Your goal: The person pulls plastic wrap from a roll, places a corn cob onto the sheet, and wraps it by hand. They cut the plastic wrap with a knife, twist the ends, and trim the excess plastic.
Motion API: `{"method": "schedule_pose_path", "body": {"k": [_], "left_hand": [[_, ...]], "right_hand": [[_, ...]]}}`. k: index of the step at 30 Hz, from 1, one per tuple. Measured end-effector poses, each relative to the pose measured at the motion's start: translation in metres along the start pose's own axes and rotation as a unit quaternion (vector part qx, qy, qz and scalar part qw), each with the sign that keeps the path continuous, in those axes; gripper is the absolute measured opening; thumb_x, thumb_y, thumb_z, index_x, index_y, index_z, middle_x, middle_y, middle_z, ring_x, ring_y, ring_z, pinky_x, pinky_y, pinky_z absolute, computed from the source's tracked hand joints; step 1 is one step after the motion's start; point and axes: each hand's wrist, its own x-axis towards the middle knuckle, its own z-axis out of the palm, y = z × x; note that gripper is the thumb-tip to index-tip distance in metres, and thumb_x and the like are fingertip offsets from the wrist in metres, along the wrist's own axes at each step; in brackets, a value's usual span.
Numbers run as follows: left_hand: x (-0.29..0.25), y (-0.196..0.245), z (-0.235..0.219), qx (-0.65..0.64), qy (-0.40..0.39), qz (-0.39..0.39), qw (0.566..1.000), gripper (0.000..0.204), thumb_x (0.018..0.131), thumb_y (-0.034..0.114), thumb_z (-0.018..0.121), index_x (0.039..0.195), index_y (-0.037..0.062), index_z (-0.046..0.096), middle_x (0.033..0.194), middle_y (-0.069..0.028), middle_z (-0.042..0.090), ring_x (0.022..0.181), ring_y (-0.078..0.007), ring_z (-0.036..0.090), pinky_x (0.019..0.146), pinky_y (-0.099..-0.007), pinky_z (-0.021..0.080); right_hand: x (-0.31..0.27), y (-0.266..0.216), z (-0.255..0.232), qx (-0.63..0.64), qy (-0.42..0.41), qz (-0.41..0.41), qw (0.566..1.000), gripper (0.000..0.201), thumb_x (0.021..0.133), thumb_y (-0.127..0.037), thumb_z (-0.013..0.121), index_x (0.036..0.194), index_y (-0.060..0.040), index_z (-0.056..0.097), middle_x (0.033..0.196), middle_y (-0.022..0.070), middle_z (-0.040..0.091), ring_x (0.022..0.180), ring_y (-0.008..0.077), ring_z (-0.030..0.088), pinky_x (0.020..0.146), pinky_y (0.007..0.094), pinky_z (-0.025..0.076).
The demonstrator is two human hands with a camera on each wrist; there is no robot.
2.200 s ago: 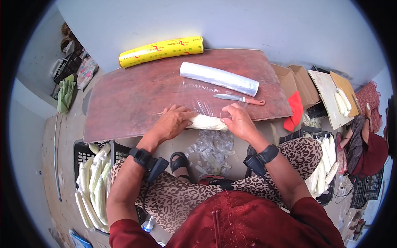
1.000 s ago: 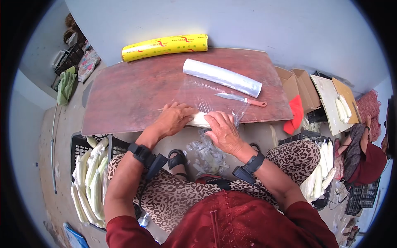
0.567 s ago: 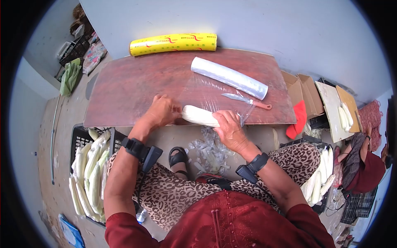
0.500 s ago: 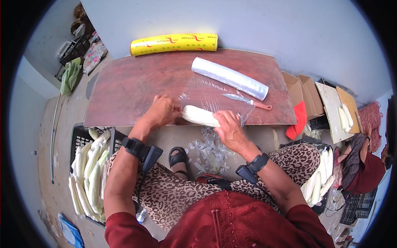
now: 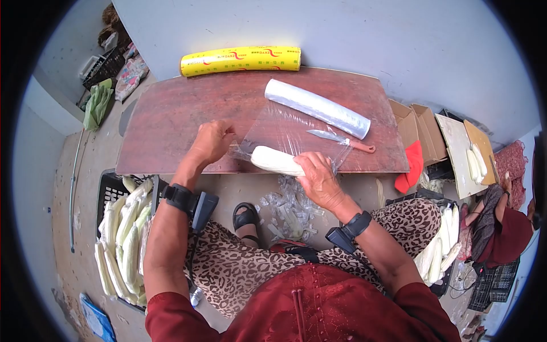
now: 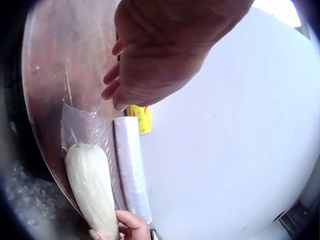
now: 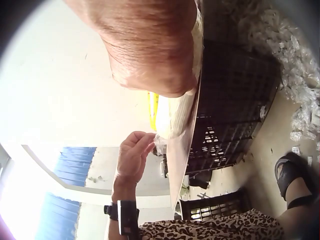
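Observation:
A pale white cob (image 5: 274, 160) lies on a sheet of cling film (image 5: 285, 132) at the near edge of the brown table (image 5: 171, 119). My right hand (image 5: 310, 166) grips the cob's right end. My left hand (image 5: 227, 142) is raised just left of the cob and pinches the film's loose end. In the left wrist view the left hand (image 6: 114, 97) hovers over the film (image 6: 82, 125), with the cob (image 6: 92, 185) below it. In the right wrist view the right hand (image 7: 150, 55) covers the cob (image 7: 181, 114), and the left hand (image 7: 149, 139) pinches film beyond it.
A clear film roll (image 5: 316, 107) and an orange-handled knife (image 5: 342, 139) lie behind the cob. A yellow boxed roll (image 5: 240, 60) rests against the wall. Black crates of white cobs (image 5: 122, 239) stand at both sides, film scraps (image 5: 288, 208) on the floor.
My left hand has come off the cob, moved up and left, and now draws the film's end away. The right hand keeps its grip on the cob's right end.

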Motion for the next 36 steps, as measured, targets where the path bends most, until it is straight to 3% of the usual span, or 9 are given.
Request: {"method": "schedule_pose_path", "body": {"k": [2,5,8,11,17,20,29,32,36], "left_hand": [[0.001,-0.011,0.005,0.013,0.042,0.019,0.999,0.014,0.083,0.008,0.063,0.094,-0.0005,0.065,0.078,-0.0182,0.066,0.078,-0.0320,0.066,0.071,-0.0379,0.050],[-0.001,-0.008,0.005,-0.043,0.000,-0.025,0.999,0.018,0.085,0.005,0.058,0.102,0.0022,0.065,0.092,-0.0190,0.067,0.089,-0.0335,0.065,0.079,-0.0385,0.050],[-0.007,-0.008,0.009,-0.030,-0.017,0.036,0.999,0.030,0.083,0.000,0.054,0.109,0.0078,0.066,0.115,-0.0175,0.062,0.110,-0.0341,0.058,0.093,-0.0400,0.047],[-0.012,-0.004,0.012,0.063,-0.061,-0.007,0.996,0.040,0.080,-0.003,0.051,0.114,0.0130,0.066,0.131,-0.0137,0.053,0.125,-0.0347,0.046,0.105,-0.0427,0.038],[-0.015,-0.004,0.011,0.090,-0.083,0.031,0.992,0.025,0.078,0.000,0.055,0.092,0.0129,0.070,0.122,-0.0105,0.057,0.118,-0.0322,0.048,0.101,-0.0418,0.040],[-0.014,-0.002,0.009,0.114,-0.040,0.032,0.992,0.011,0.078,0.004,0.059,0.080,0.0105,0.068,0.109,-0.0090,0.060,0.111,-0.0308,0.050,0.095,-0.0415,0.042],[-0.018,-0.002,-0.006,0.094,0.101,0.151,0.979,0.005,0.073,0.004,0.067,0.075,0.0075,0.065,0.094,-0.0064,0.062,0.102,-0.0282,0.054,0.091,-0.0407,0.042],[-0.018,-0.002,-0.005,0.113,0.132,0.166,0.971,0.005,0.073,0.004,0.067,0.074,0.0077,0.065,0.092,-0.0056,0.063,0.099,-0.0285,0.055,0.089,-0.0404,0.042],[-0.015,-0.009,0.004,0.140,0.123,0.126,0.974,0.005,0.073,0.005,0.068,0.075,0.0081,0.065,0.090,-0.0055,0.064,0.096,-0.0289,0.056,0.085,-0.0405,0.044]], "right_hand": [[0.000,0.000,0.000,0.002,0.002,0.000,1.000,0.052,0.069,0.001,0.071,0.118,-0.0041,0.054,0.115,0.0122,0.056,0.109,0.0309,0.053,0.091,0.0416,0.039],[0.000,0.000,0.001,0.007,0.004,0.001,1.000,0.052,0.069,0.001,0.071,0.118,-0.0047,0.054,0.115,0.0115,0.055,0.109,0.0307,0.052,0.091,0.0418,0.039],[0.000,0.001,0.002,0.009,0.000,0.002,1.000,0.052,0.070,0.002,0.071,0.118,-0.0057,0.054,0.115,0.0103,0.055,0.110,0.0298,0.051,0.091,0.0417,0.037],[0.000,0.002,0.003,0.007,-0.002,0.001,1.000,0.052,0.070,0.002,0.071,0.118,-0.0057,0.054,0.115,0.0102,0.055,0.110,0.0298,0.051,0.091,0.0416,0.037],[0.001,0.001,0.001,0.008,-0.001,-0.001,1.000,0.051,0.070,0.001,0.070,0.118,-0.0060,0.054,0.115,0.0103,0.055,0.109,0.0300,0.051,0.090,0.0417,0.038],[0.001,0.000,0.000,0.006,-0.004,-0.001,1.000,0.051,0.070,0.001,0.070,0.118,-0.0062,0.053,0.114,0.0102,0.055,0.109,0.0300,0.051,0.089,0.0415,0.038],[0.002,-0.002,-0.001,-0.002,-0.002,0.006,1.000,0.050,0.071,0.000,0.071,0.118,-0.0068,0.054,0.113,0.0099,0.055,0.107,0.0299,0.052,0.087,0.0410,0.039],[0.002,-0.002,-0.001,0.000,-0.003,0.011,1.000,0.050,0.071,-0.001,0.071,0.117,-0.0071,0.054,0.114,0.0099,0.055,0.106,0.0300,0.052,0.086,0.0409,0.039],[0.002,-0.001,-0.001,0.005,-0.004,0.012,1.000,0.050,0.071,-0.001,0.072,0.117,-0.0072,0.054,0.113,0.0099,0.055,0.106,0.0300,0.052,0.086,0.0410,0.039]]}}
